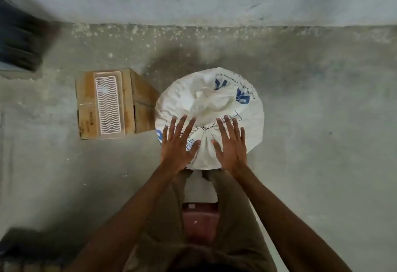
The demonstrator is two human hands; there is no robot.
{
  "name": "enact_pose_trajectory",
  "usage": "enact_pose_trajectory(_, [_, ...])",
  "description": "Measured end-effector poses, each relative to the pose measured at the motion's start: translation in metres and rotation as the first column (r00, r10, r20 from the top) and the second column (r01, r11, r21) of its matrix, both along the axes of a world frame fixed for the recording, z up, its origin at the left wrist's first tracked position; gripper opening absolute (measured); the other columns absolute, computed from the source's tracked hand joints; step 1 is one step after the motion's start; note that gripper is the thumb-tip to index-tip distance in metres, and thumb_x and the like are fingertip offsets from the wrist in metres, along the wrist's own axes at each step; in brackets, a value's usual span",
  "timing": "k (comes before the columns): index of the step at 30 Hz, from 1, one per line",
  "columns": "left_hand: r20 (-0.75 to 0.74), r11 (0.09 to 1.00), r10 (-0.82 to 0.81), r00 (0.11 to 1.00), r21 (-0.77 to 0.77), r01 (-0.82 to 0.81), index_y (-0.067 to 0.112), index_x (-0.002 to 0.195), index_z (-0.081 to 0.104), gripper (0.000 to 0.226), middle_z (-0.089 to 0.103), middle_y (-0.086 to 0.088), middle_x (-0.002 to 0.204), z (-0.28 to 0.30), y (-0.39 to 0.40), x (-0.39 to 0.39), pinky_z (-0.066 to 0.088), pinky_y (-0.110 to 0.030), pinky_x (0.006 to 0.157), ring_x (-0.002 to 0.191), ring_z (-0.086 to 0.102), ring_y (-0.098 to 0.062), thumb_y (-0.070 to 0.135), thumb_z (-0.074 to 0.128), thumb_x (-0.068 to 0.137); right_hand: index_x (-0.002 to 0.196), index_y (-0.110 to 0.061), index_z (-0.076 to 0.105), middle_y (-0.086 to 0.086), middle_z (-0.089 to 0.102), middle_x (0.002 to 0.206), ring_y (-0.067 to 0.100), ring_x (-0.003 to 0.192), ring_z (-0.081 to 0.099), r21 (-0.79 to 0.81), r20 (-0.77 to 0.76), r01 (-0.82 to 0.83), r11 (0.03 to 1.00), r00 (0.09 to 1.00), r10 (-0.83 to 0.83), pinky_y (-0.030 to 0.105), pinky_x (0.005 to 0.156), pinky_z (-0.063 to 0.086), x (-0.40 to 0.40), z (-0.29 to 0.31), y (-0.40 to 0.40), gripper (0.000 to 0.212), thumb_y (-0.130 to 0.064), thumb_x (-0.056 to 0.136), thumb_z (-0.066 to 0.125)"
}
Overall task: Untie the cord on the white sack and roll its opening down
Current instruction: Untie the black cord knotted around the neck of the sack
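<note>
A white sack (209,108) stands upright on a concrete floor (311,121), full and rounded, as a seated person reaches out to it with both hands. The sack sits at twelve o'clock from the person's knees, close enough that neither arm is at full stretch, which in all likelihood is why it stands there. Its neck is gathered into a bunch and bound by a thin dark cord (205,127), the knot lying at six o'clock on the sack's top, on the side facing the person; the loose mouth (211,99) flops over toward twelve o'clock above it. The left hand (179,144) lies flat at about seven o'clock of the knot, fingers spread wide, holding nothing. The right hand (232,142) mirrors it at about five o'clock, also splayed and empty. Both palms appear to rest on or just over the fabric, flanking the neck, seemingly to steady the sack before the fingers close on the knot. The cord is still tied and the opening not yet rolled. A cardboard box (111,104) with a white plastic tray (108,104) on top stands at nine o'clock of the sack, just beside it. A red stool (200,218) shows between the person's legs
</note>
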State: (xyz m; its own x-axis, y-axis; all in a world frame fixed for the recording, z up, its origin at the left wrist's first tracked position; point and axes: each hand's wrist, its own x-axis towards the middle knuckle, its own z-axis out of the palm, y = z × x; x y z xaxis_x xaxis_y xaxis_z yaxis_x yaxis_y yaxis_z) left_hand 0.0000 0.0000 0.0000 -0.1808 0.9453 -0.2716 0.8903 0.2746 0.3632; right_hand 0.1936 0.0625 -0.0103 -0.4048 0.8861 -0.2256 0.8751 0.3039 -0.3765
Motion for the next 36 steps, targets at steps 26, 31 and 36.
enact_pose_trajectory(26, [-0.044,0.808,-0.071,0.996,0.583,0.084,0.023,0.152,0.041,0.06,0.03,-0.001,0.162,-0.242,-0.061,0.007,0.022,-0.053,0.121,0.155,0.011,-0.028,0.042,0.056,0.097,0.157,-0.022,0.029,-0.001,0.023,0.166,0.017,0.154,0.017,0.314,-0.367,0.189,0.931,0.928,-0.064,0.05,0.119,0.026,0.004,-0.253,-0.093,0.06,-0.038,0.103,0.051])
enact_pose_trajectory(31, [-0.07,0.854,-0.071,0.995,0.512,0.097,0.027,0.152,0.039,0.059,0.033,-0.001,0.161,-0.225,-0.118,0.015,0.026,-0.055,0.117,0.154,0.014,-0.027,0.048,0.047,0.098,0.154,-0.021,0.036,0.001,0.033,0.161,0.017,0.15,0.026,0.35,-0.307,0.141,0.926,0.951,-0.029,0.05,0.116,0.032,0.013,-0.233,-0.139,0.056,-0.04,0.102,0.046])
enact_pose_trajectory(36, [-0.011,0.85,-0.023,1.0,0.526,0.025,0.027,0.15,0.042,0.059,0.037,-0.001,0.16,-0.203,-0.156,0.016,0.029,-0.054,0.118,0.152,0.02,-0.028,0.053,0.043,0.097,0.153,-0.021,0.038,0.003,0.038,0.158,0.021,0.148,0.031,0.383,-0.275,0.102,0.918,0.962,0.007,0.052,0.116,0.032,0.025,-0.213,-0.166,0.058,-0.048,0.101,0.036])
